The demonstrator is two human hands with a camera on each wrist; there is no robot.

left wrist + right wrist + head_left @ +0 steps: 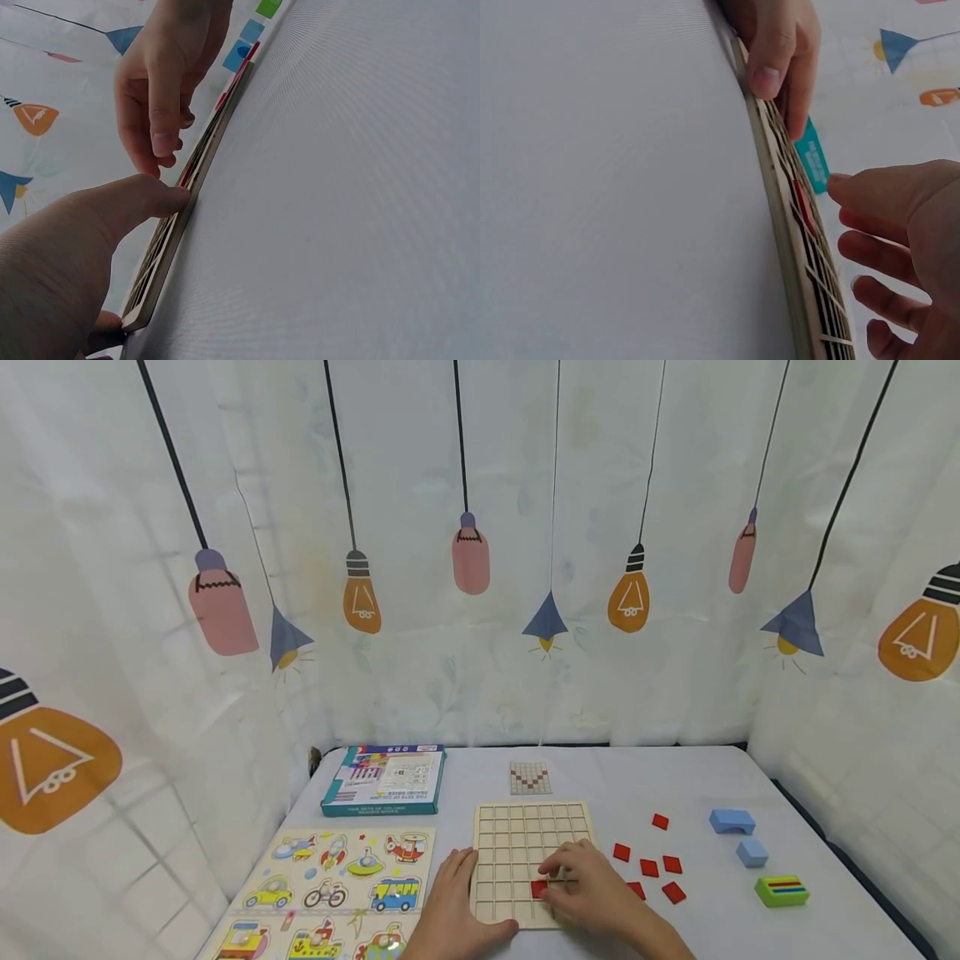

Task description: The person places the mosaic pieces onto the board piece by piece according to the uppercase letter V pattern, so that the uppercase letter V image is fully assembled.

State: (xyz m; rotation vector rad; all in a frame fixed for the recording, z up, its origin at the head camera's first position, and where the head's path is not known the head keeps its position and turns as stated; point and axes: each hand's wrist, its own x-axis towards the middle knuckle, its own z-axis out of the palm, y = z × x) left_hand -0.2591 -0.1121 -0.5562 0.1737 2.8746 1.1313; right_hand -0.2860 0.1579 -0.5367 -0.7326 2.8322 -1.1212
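A light wooden grid board [517, 860] lies on the table, and my left hand [459, 910] holds its near left corner. The thumb rests at the near edge while the fingers lie along the left side. One red square tile [538, 889] sits in a cell of the near rows; in the right wrist view the tile [804, 204] shows among the slats. Above it hovers my right hand [585, 889], fingers loosely bent with nothing between them. The right wrist view shows those fingers [885, 255] apart from the tile.
Several loose red tiles [648, 867] lie right of the board. Farther right are a blue arch block [732, 821], a blue block [752, 852] and a green striped block [782, 891]. A small pattern card [530, 778], a box [386, 781] and a vehicle picture board [330, 868] surround the grid.
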